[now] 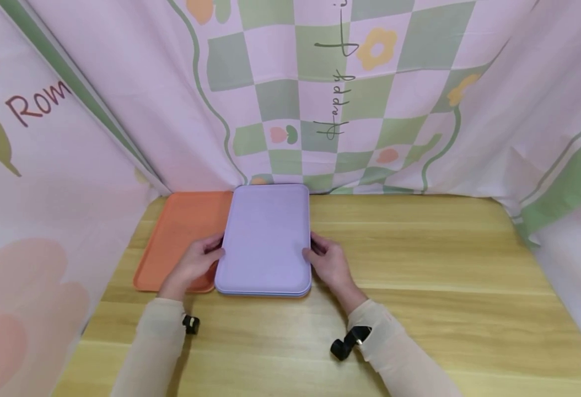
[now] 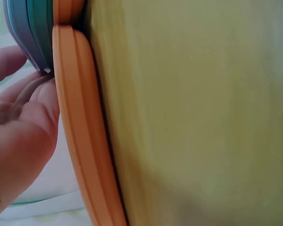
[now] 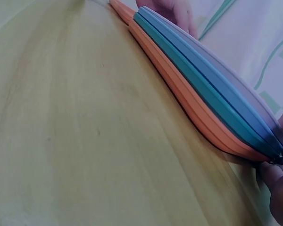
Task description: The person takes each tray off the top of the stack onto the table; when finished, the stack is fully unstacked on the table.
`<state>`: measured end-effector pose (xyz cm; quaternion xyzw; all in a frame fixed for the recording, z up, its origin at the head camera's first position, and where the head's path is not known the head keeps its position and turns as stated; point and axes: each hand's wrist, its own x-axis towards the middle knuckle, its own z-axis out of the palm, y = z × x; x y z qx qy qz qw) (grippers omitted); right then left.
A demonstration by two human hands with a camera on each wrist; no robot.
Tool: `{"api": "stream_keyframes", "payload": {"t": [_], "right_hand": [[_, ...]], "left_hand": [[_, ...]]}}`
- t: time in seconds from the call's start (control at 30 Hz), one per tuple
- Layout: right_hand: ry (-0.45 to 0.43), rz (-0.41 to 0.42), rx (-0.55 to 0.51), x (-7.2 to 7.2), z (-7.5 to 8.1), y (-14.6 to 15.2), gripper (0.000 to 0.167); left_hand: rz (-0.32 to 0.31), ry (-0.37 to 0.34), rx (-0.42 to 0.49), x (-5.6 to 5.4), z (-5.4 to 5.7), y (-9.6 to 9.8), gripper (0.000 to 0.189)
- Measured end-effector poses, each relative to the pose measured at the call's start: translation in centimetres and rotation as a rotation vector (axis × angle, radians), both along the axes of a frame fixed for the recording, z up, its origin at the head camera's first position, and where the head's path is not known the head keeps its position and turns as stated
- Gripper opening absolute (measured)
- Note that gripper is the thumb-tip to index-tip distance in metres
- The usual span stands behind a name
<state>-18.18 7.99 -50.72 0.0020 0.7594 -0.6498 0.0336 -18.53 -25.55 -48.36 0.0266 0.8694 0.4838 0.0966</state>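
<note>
A lavender rectangular tray [image 1: 265, 237] tops a neat stack at the back of the table. Below it, in the right wrist view, come a blue tray [image 3: 217, 82], a teal tray [image 3: 193, 94] and orange at the bottom. My left hand [image 1: 193, 262] grips the stack's left long side, its thumb at the lavender rim and its fingers lower, under the teal edge in the left wrist view. On the opposite side my right hand [image 1: 330, 263] holds the stack the same way, thumb over the top rim. A separate orange tray [image 1: 183, 237] lies beneath my left hand, against the stack.
The wooden table [image 1: 429, 275] extends to the right and in front of the stack. Patterned curtain cloth [image 1: 320, 99] hangs right behind the table's back edge, with more cloth along both sides. Small black wrist cameras are strapped at both sleeves.
</note>
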Motion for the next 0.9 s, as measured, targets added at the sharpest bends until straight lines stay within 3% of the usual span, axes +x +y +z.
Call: {"api": "stream_keyframes", "payload": {"t": [0.2,0.5,0.9], "right_hand": [[0.042,-0.039,0.143,0.2,0.0,-0.1,0.049],[0.032,-0.086,0.203,0.3,0.7,0.0,0.049],[-0.041,-0.061,0.048,0.4,1.2,1.2,0.05]], "left_hand": [[-0.018,-0.017,-0.016,-0.1,0.0,-0.2,0.052],[-0.028,-0.05,0.019,-0.2,0.0,-0.4,0.054],[-0.065,-0.093,0.067,-0.2,0.0,-0.6,0.063]]}}
